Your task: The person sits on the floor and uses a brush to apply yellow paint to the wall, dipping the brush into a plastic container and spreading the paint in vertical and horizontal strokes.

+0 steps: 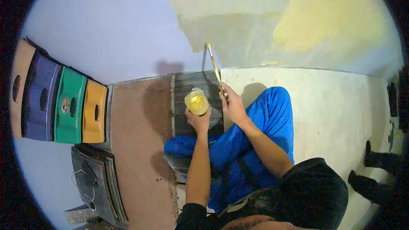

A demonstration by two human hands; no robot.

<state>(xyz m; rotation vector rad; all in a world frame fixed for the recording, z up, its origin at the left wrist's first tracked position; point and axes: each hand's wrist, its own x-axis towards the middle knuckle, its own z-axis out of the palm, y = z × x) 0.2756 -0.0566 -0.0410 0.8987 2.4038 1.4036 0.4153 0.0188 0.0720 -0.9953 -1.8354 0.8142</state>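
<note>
My left hand (199,122) holds a clear jar of yellow paint (197,102), its open mouth facing up. In my right hand (233,105) is a long, thin paintbrush (214,64), gripped by the lower part of its handle. The brush's tip meets or nearly meets the wall (127,32), close to the lower edge of a grey-green painted area (223,32); whether it touches is hard to tell. Farther right on the wall is a pale yellow area (329,16). My crossed legs in blue trousers (268,111) are below my hands.
A plastic drawer unit with purple, green and orange fronts (70,105) stands at the left wall. Near it lean stacked dark panels with white cord (96,179). Brown (140,118) and dark striped (188,127) floor coverings lie beside the pale floor (335,108). Dark shapes (370,185) show at far right.
</note>
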